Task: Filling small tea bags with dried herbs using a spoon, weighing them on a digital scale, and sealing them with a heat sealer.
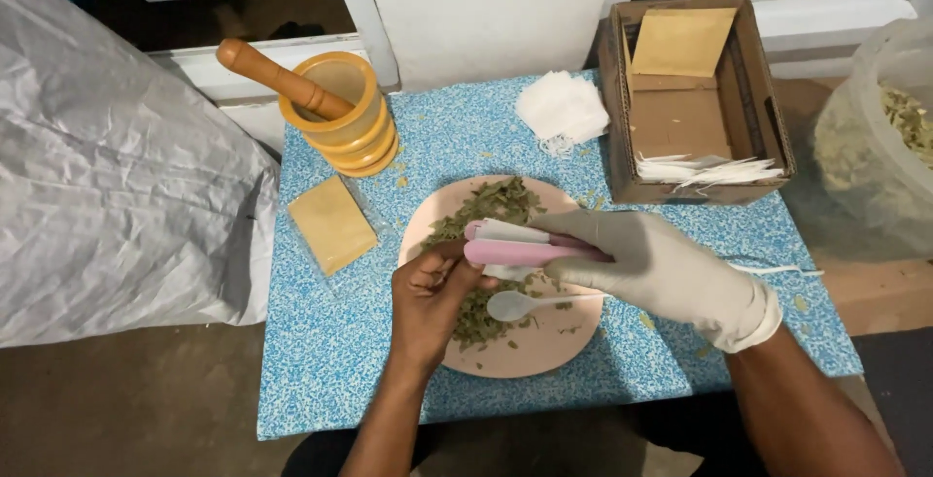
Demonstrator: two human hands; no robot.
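— Hands first: where are the 2?
— Bare left hand [432, 292] is pinched on the near end of a pink, flat plastic sealer [525, 249]; gloved right hand [651, 263] is wrapped around its far end.
— Its axis?
— Left to right, above the round pink plate [544, 351] of dried green leaves [486, 207] on the blue table [321, 341]. Both hands touch it.

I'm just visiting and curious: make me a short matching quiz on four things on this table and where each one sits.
Things:
1. pestle
2. dried leaves
3. white tissue pile
4. tan packet

Places:
A. on the pink plate
B. left of the plate
C. in the yellow mortar
D. beside the cardboard box

Pairs: 1-C, 2-A, 3-D, 4-B
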